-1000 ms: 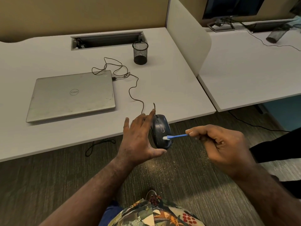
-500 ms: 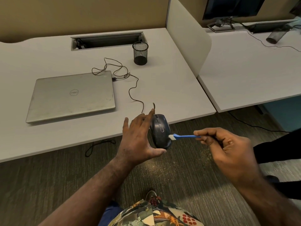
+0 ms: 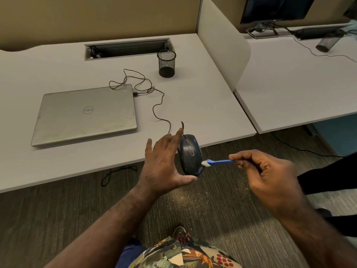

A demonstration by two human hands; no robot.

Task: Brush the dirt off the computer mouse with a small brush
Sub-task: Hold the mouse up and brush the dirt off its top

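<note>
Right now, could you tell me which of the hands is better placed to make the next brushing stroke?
Right hand: it already holds the brush, bristles at the mouse, which the left hand grips.

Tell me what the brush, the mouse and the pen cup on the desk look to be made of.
The small blue-handled brush: likely moulded plastic, smooth and uniformly coloured, with a white tuft that may be nylon. The dark rounded computer mouse: probably plastic, with a dull sheen and pale specks on the shell. The black cylindrical pen cup: wire mesh, seemingly metal, since the desk shows through its wall.
</note>
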